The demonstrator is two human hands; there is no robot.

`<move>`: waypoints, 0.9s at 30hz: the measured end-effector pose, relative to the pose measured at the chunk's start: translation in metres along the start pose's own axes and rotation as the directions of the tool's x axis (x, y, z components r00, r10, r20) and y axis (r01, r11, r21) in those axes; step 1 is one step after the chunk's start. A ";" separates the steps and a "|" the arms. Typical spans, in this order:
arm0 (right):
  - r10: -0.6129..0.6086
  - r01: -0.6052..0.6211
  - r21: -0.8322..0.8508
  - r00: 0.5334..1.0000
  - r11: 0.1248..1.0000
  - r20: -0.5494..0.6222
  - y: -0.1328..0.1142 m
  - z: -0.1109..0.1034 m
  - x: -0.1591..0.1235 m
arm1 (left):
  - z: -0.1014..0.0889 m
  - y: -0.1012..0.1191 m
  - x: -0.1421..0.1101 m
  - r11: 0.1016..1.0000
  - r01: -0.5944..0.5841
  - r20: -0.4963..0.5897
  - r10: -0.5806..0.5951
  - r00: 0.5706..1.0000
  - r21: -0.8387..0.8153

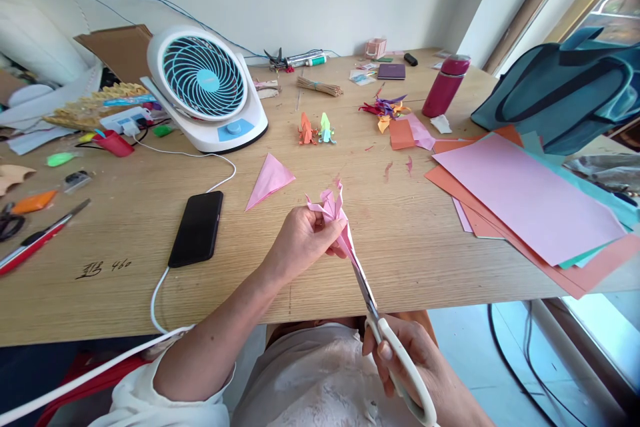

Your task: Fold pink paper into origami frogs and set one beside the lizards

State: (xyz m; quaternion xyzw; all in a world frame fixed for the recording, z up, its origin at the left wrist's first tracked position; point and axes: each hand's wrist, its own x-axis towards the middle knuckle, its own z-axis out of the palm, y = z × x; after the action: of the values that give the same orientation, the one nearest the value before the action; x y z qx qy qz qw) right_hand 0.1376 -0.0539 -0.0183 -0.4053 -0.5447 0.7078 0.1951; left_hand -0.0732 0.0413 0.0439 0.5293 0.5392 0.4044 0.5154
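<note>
My left hand (304, 240) pinches a folded pink origami piece (334, 213) just above the wooden table (125, 293). My right hand (420, 360) grips white-handled scissors (395, 353) below the table's front edge. The scissors' blades (363, 283) point up and meet the lower end of the pink piece. A folded pink paper triangle (269, 179) lies flat on the table to the left of the piece.
A black phone (197, 228) on a white cable lies left of my hands. A white fan (206, 88) stands behind it. Coloured paper sheets (530, 200) lie at right, beside a teal bag (565, 90) and a red bottle (445, 87). Small origami figures (315, 129) stand mid-table. Red-handled scissors (35, 240) lie far left.
</note>
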 end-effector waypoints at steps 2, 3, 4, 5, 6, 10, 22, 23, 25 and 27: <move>0.003 -0.003 -0.003 1.000 1.000 0.006 0.000 0.000 0.000 | 0.001 0.002 -0.001 1.000 -0.002 0.004 0.002 1.000 -0.010; 0.000 0.000 -0.006 1.000 1.000 0.008 -0.001 0.000 0.000 | 0.001 0.002 -0.001 1.000 -0.003 0.008 0.003 1.000 -0.012; -0.006 0.006 -0.009 1.000 1.000 0.009 -0.001 0.000 0.000 | 0.001 0.003 -0.001 1.000 -0.004 0.014 0.004 1.000 -0.011; -0.012 0.013 -0.011 1.000 1.000 0.010 -0.001 0.001 0.001 | 0.001 0.003 -0.002 1.000 -0.006 0.020 0.007 1.000 -0.009; -0.018 0.018 -0.012 1.000 1.000 0.013 -0.001 0.001 0.001 | 0.001 0.003 -0.002 1.000 -0.010 0.025 0.010 1.000 -0.008; -0.025 0.025 0.003 0.999 1.000 0.019 0.001 0.001 0.001 | 0.001 0.002 -0.002 1.000 -0.017 0.024 0.017 1.000 -0.010; -0.052 0.052 0.024 0.999 0.998 0.003 0.005 0.004 0.004 | 0.000 0.003 -0.007 1.000 0.002 0.011 -0.002 1.000 0.028; -0.055 0.055 0.018 0.999 0.998 0.002 0.004 0.005 0.005 | 0.000 0.003 -0.008 0.999 0.004 0.012 -0.004 1.000 0.033; -0.054 0.054 0.010 0.999 0.998 -0.001 0.001 0.006 0.006 | 0.000 0.004 -0.008 0.999 0.011 0.017 -0.012 1.000 0.034; -0.052 0.052 0.016 0.999 0.999 -0.002 -0.002 0.006 0.007 | 0.000 0.006 -0.008 0.999 0.017 0.021 -0.018 1.000 0.030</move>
State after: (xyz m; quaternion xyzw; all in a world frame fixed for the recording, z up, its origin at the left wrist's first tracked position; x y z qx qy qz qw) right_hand 0.1280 -0.0520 -0.0183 -0.3900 -0.5491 0.7066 0.2171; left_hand -0.0727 0.0336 0.0504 0.5365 0.5444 0.3860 0.5166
